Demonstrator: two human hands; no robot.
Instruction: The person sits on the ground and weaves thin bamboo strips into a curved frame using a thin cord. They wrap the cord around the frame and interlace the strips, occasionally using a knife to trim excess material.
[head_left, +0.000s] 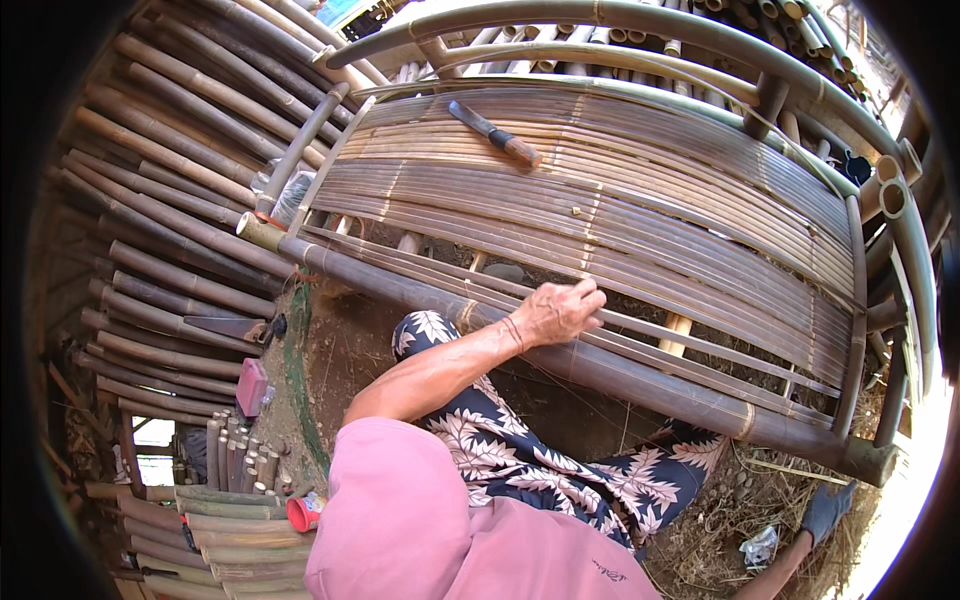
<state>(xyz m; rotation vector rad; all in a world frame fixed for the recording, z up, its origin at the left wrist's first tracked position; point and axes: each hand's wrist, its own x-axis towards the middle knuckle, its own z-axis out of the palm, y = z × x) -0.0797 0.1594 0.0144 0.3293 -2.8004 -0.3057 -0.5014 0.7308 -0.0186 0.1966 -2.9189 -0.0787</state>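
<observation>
My bare left hand [560,312] reaches across the front rail of a bamboo bench and is closed on a thin bamboo slat [650,328] by the gap near the front edge. The seat [480,190] is made of many narrow split bamboo slats lying side by side, crossed by pale bindings. Far off at the lower right, my right hand [826,512], in a dark grey glove, is low over the ground beside the bench's corner. Its fingers look stretched out, with nothing visible in them. A knife [496,136] with a wooden handle lies on the seat's far part.
A thick bamboo rail [650,378] runs between me and the seat. Bamboo poles [170,200] are stacked at left, with a handsaw [228,327] and a pink box [252,388] on them. A red cup [304,512] stands at lower left; a crumpled wrapper [758,547] lies on straw.
</observation>
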